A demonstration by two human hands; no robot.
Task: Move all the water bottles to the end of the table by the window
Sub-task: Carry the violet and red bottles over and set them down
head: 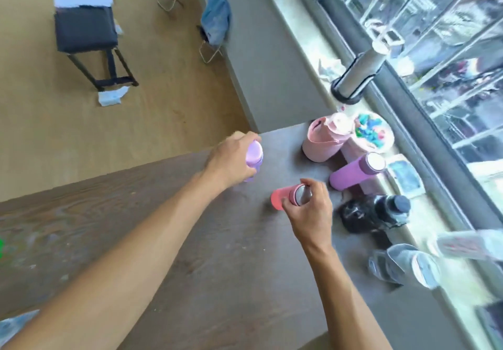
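**Both arms extended, each hand closed on a bottle**

The left forearm runs bare from the lower left corner up toward the middle of the view, wrist nearly straight. The left hand (231, 160) is seen from the back, knuckles up, fingers curled over the top of a lilac bottle (254, 156). The right forearm rises from the bottom edge, also bare, wrist bent slightly inward. The right hand (310, 211) wraps the upper end of a coral bottle (281, 198), thumb on the near side and fingers arched over the cap; how firmly it grips is hard to judge through the motion blur. The two hands are apart, left farther forward.
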